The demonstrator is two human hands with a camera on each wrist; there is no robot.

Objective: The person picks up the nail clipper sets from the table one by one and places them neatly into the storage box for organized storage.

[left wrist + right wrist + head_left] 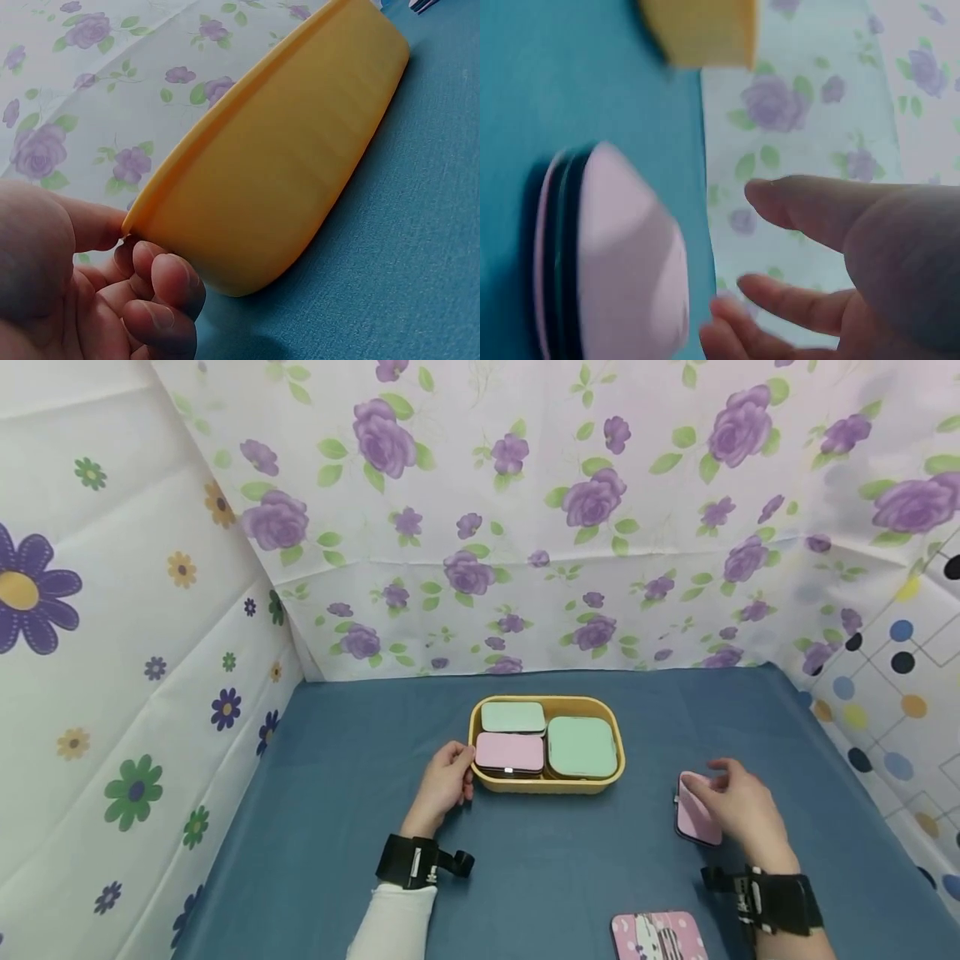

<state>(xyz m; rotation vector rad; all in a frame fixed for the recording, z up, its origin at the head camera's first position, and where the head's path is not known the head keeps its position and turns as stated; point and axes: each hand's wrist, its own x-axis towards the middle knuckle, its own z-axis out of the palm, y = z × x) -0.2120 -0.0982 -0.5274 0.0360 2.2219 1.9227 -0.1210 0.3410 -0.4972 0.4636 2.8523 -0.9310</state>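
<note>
My left hand (444, 779) pinches the rim of a yellow plastic tub (551, 786) at its left end, thumb on one side and curled fingers below the lip. Inside the tub lie a pink case (510, 750), a small mint-green case (513, 717) and a larger mint-green case (581, 747). To the right, my right hand (745, 806) hovers over another pink case (693, 822) with dark edges, lying on the blue cloth. The right wrist view shows a gap between this pink case (626, 262) and the spread thumb and fingers, which hold nothing.
A pink case with a cartoon picture (660, 937) lies at the near edge of the view, partly cut off. Blue cloth (360, 752) covers the table. A purple-flowered sheet (525, 527) hangs behind it, with patterned sheets at the left and right.
</note>
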